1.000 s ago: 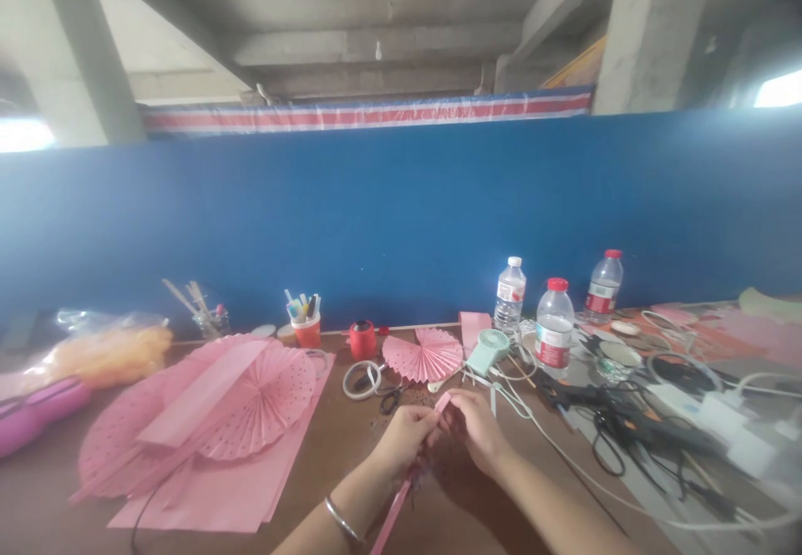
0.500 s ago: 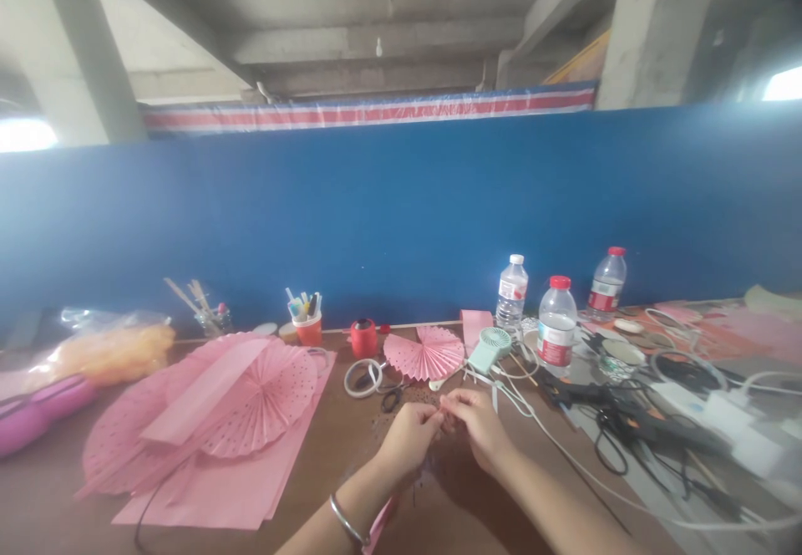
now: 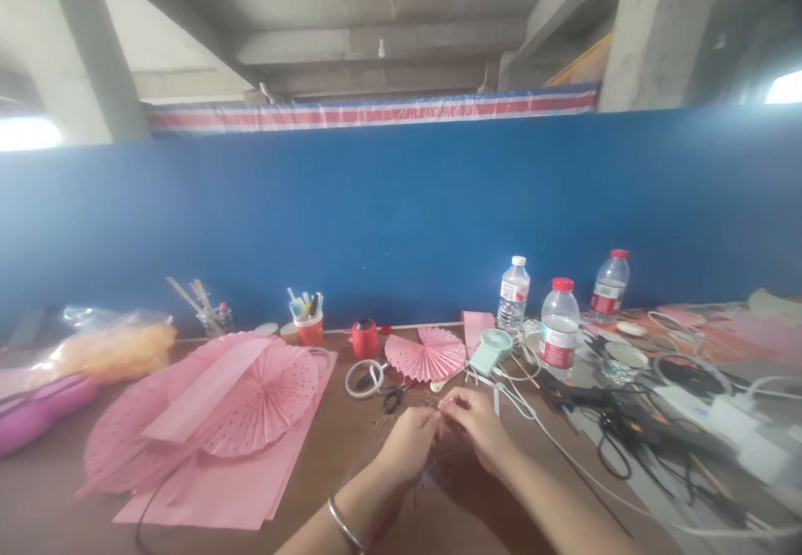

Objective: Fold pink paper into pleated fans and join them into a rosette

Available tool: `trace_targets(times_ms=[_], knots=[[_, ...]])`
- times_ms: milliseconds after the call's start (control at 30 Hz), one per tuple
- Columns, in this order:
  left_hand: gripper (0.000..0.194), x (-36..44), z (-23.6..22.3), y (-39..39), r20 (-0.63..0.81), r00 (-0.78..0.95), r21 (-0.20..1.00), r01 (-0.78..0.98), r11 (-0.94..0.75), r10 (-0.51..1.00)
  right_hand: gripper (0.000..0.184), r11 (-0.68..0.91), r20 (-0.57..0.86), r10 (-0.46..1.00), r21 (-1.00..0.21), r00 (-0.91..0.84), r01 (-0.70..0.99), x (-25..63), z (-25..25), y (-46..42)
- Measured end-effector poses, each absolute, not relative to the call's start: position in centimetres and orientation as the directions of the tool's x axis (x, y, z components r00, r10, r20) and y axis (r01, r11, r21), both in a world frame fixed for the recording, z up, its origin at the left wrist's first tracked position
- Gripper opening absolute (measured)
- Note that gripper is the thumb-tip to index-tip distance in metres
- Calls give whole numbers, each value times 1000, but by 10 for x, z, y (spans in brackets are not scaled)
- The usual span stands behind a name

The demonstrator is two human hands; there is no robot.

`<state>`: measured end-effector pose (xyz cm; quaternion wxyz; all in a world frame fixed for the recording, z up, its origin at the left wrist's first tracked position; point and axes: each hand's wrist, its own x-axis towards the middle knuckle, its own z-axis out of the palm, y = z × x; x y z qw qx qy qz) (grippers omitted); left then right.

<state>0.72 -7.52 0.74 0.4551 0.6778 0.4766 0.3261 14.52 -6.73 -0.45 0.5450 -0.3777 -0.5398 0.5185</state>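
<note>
My left hand [image 3: 410, 442] and my right hand [image 3: 474, 428] meet over the brown table, fingertips pinched together. Whatever lies between the fingers is too small and hidden to make out. Just beyond them sits a pleated pink paper fan [image 3: 426, 354]. A pair of scissors [image 3: 392, 400] and a roll of tape [image 3: 364, 379] lie to the left of it. Small dark bits [image 3: 383, 428] are scattered on the table around my hands. Further left, large round pink paper fans [image 3: 263, 396] rest on pink paper sheets [image 3: 213, 496].
A mint handheld fan [image 3: 490, 352] and its white cable lie right of the paper fan. Several water bottles [image 3: 559, 329] stand behind. Black cords and a dark tool [image 3: 652, 425] clutter the right side. A cup of pens [image 3: 307, 329] and a red object [image 3: 364, 339] stand at the back.
A pink strip seen below my left wrist earlier no longer shows there. My hands stay together in nearly the same place; the view has shifted very slightly.
</note>
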Motion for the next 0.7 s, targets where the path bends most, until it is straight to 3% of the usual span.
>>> trace_targets(times_ms=[167, 300, 500, 700], knots=[[36, 3, 10, -76, 40, 389, 895, 396, -206, 920, 28, 150, 160, 985, -979, -61, -138, 152, -8, -64], [35, -2, 16, -77, -34, 427, 873, 452, -181, 904, 28, 119, 99, 989, -974, 109, -193, 164, -9, -55], [31, -8, 16, -77, -105, 400, 870, 481, -111, 911, 30, 194, 100, 934, -948, 343, -252, 190, -15, -37], [26, -28, 14, -62, -63, 287, 788, 602, -129, 956, 30, 300, 122, 829, -920, 545, -251, 220, -14, -26]])
